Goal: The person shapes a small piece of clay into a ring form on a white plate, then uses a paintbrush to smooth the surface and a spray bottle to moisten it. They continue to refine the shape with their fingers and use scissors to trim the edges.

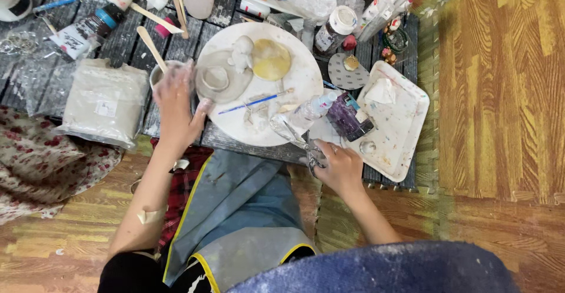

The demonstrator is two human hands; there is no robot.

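Left hand [175, 106] spread over small cup [160, 74] beside round white board [294, 87]; right hand [340, 166] gripping scissors [300, 143]. Risk: blades snagging the plastic bottle [311, 112] at board's edge.

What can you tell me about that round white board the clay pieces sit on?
The round white board lies flat on the dark slatted table, smeared with clay. It carries a grey clay dish, a small pale figure, a yellowish disc and a blue-handled brush. The left hand rests at its left edge.
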